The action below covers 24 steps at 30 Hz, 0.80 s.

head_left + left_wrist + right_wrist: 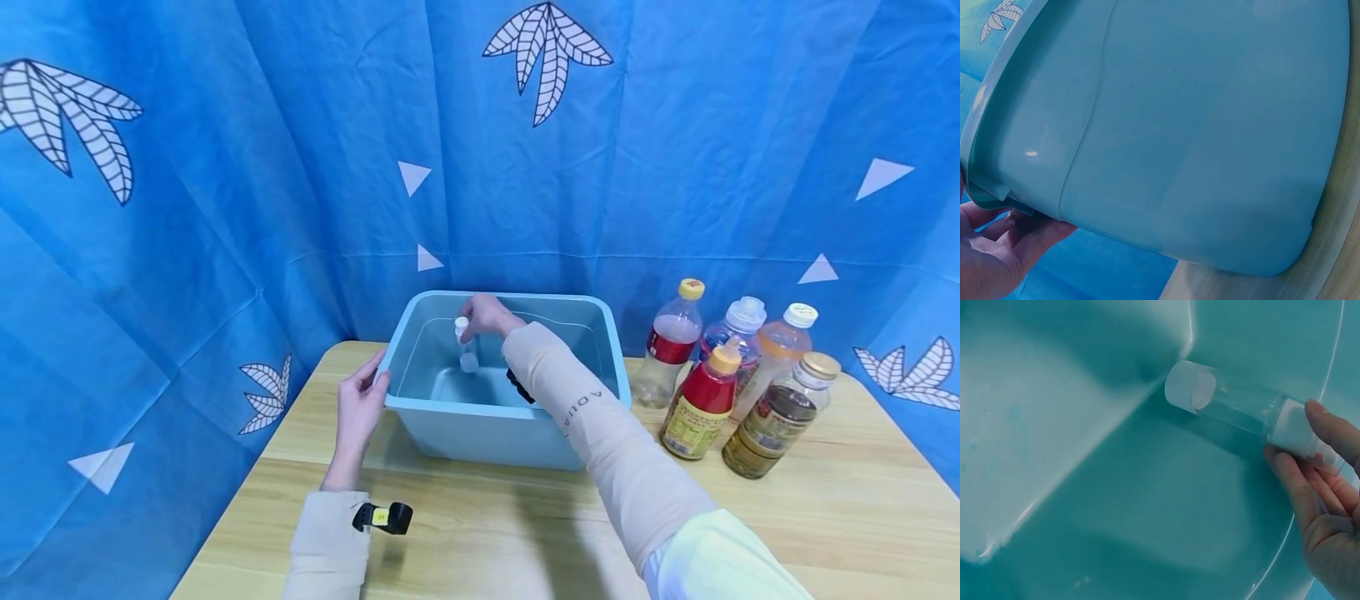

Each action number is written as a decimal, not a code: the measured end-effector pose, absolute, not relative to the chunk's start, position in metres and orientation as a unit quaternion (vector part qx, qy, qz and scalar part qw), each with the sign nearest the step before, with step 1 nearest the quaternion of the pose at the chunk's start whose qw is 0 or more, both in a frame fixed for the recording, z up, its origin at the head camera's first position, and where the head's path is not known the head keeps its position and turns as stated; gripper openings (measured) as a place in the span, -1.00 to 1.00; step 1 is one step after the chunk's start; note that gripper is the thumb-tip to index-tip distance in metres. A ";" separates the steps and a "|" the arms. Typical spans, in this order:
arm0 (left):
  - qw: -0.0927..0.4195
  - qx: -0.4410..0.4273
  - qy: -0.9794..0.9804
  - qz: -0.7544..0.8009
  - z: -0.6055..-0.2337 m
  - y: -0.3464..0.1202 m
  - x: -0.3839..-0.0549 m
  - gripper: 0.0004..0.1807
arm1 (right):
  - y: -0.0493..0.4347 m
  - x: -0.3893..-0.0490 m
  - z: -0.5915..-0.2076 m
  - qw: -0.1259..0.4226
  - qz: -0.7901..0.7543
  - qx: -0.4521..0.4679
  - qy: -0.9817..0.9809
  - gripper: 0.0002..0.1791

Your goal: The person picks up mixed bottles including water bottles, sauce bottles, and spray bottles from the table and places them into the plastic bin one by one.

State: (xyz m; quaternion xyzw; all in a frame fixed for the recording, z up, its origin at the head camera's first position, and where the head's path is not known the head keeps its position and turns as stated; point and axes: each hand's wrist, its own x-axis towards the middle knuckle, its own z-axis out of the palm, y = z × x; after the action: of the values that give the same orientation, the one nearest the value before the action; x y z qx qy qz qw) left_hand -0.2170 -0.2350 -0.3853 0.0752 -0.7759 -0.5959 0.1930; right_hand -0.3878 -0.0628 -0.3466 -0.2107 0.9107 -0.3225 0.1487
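A light blue plastic tub [480,421] stands on the wooden table. My right hand [487,315] reaches inside it and pinches the white cap end of a small clear bottle [467,342], which hangs upright over the tub floor. The right wrist view shows the same clear bottle [1235,409] with my fingers [1310,462] curled round its cap, close to a tub corner [1147,369]. My left hand [360,400] rests with straight fingers against the tub's left front corner; in the left wrist view the fingers [1004,250] touch under the tub rim [988,187].
Several drink and sauce bottles stand in a group right of the tub, among them a red sauce bottle [701,400] and a dark glass one [780,417]. Blue patterned cloth [225,167] hangs behind and beside the table. Bare table [487,533] lies in front.
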 end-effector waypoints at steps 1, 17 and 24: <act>0.194 0.076 -0.776 -0.595 -0.385 -0.235 -0.217 -0.60 | -0.063 -0.388 -0.347 0.148 -0.322 -0.214 0.910 -0.76; 0.194 0.083 -0.775 -0.596 -0.385 -0.234 -0.214 -0.60 | -0.066 -0.389 -0.360 0.155 -0.292 -0.239 0.913 -0.75; 0.201 0.081 -0.774 -0.595 -0.384 -0.233 -0.215 -0.61 | -0.066 -0.388 -0.363 0.164 -0.282 -0.227 0.918 -0.67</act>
State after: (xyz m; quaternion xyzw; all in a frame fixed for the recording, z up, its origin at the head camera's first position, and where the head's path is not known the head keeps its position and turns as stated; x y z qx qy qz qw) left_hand -0.2150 -0.2325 -0.3843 0.0806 -0.7738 -0.5954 0.2007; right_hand -0.3875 -0.0662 -0.3626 -0.2265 0.9179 -0.2817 0.1638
